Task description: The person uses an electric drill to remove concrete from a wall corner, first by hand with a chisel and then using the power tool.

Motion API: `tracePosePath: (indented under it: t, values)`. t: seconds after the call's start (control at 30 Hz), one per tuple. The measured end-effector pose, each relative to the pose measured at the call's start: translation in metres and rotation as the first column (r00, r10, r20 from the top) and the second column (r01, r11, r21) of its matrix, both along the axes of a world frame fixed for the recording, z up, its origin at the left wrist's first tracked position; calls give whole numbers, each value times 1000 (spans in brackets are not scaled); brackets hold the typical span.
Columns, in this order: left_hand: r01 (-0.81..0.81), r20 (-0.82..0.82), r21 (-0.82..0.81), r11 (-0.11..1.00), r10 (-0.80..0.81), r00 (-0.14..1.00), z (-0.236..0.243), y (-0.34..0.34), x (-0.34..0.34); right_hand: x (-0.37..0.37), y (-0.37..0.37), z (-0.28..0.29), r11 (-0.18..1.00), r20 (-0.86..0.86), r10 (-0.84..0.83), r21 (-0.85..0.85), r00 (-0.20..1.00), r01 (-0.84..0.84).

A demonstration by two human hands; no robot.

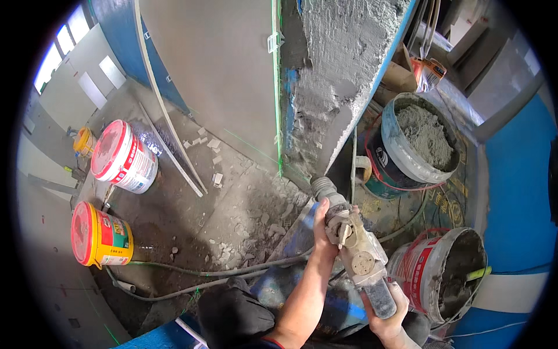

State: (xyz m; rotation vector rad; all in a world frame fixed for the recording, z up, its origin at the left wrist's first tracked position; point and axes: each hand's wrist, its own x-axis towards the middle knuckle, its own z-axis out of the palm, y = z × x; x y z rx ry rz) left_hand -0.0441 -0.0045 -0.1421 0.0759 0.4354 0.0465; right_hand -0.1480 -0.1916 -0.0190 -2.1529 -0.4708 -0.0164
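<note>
A dusty, mortar-stained rotary hammer [361, 256] is held low in front of me, its ribbed nose pointing away toward the foot of the plastered corner. My left hand [325, 227] is closed round its front part, thumb along the side. My right hand [386, 314] grips the dark rear handle. Just beyond the nose stands the wall strip with rough wet mortar [349, 64], and the smooth grey wall [215, 70] is left of it. Whether a bit sits in the nose, or touches anything, I cannot tell.
Right of me stand a bucket heaped with grey mortar [423, 136] and a tilted bucket [427, 270] holding darker mix. A white-red bucket [125, 157] and a yellow bucket [103, 234] are at left. Hoses [203, 272] cross the rubble-strewn floor [244, 224]. A long strip [168, 145] leans across the left wall.
</note>
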Motion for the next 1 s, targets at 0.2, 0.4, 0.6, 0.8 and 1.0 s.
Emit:
tracePosePath:
  t: [0.2,0.4,0.6,0.8,1.0]
  values:
    - [43,34,-8,999,-43,999,-9,5,0,-8,10,-1,999,42,-44,-25,998,46]
    - [-72,-3,36,997,72,997,-9,17,-3,-11,22,-14,1000,118,14,-6,993,-14]
    - [18,-32,118,993,-14,999,-13,30,-6,-8,26,-9,994,-29,107,-29,994,-108]
    - [22,35,60,998,-24,999,6,10,-30,-39,20,2,989,8,104,-111,995,-102]
    - [70,57,54,996,-73,996,0,-3,-26,-58,-24,-24,993,1,88,-80,996,-88]
